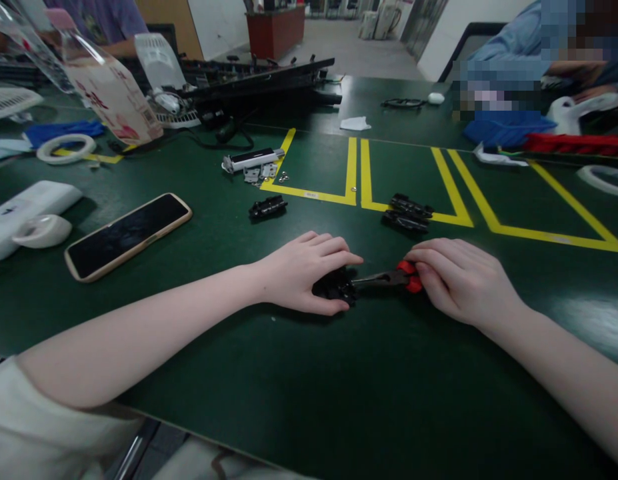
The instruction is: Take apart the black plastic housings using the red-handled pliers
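My left hand (309,273) is closed around a black plastic part (339,287), pressing it against the green table. Much of that part is hidden under the palm and fingers. In my right hand (461,277) are pliers (383,279) with red handles, gripped at the handles. Their dark jaws point left and reach a thin metal rod at the black part's right end. Beyond my hands lie another black part (267,207) and a pair of similar black parts (407,212), side by side. Small metal pieces (261,173) rest near a white-and-black bar (253,160).
A phone (129,235) and a white device (31,213) lie at the left. Behind them stand a tape roll (66,148) and a bottle (106,90). Yellow tape (309,195) marks areas on the table. People sit across at the far left and far right.
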{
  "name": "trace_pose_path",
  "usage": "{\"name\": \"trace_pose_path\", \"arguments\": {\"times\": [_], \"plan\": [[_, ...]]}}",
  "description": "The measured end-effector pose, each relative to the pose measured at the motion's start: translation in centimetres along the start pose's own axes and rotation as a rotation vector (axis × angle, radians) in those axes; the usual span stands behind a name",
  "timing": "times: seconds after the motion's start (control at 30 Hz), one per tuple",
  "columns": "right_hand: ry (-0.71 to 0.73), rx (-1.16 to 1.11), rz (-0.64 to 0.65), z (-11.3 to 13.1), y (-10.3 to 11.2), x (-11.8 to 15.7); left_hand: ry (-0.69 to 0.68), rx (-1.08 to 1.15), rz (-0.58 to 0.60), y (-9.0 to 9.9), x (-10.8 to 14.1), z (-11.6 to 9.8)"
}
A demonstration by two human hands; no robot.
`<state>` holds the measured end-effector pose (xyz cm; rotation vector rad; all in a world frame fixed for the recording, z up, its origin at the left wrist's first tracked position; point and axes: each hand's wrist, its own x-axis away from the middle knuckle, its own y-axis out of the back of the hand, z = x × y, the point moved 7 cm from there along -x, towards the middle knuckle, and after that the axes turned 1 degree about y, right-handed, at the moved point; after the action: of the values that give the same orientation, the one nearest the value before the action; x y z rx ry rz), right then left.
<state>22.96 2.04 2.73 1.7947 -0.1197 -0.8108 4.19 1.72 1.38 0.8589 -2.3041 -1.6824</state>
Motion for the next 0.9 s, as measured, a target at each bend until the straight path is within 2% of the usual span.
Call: {"name": "trace_pose_path", "arguments": {"times": [0.47,0.77,0.9], "plan": [[-0.079,-0.089,-0.019,-0.8,0.0,0.3,0.021,0.005,-0.009,0.1,0.4,1.2],[-0.053,-0.061,0.045,-0.6,-0.5,0.5,0.113,0.006,0.031,0.4,0.9,1.0],[-0.032,-0.02,0.046,-0.4,-0.5,0.5,0.132,0.095,0.074,0.9,1.4,1.1]]}}
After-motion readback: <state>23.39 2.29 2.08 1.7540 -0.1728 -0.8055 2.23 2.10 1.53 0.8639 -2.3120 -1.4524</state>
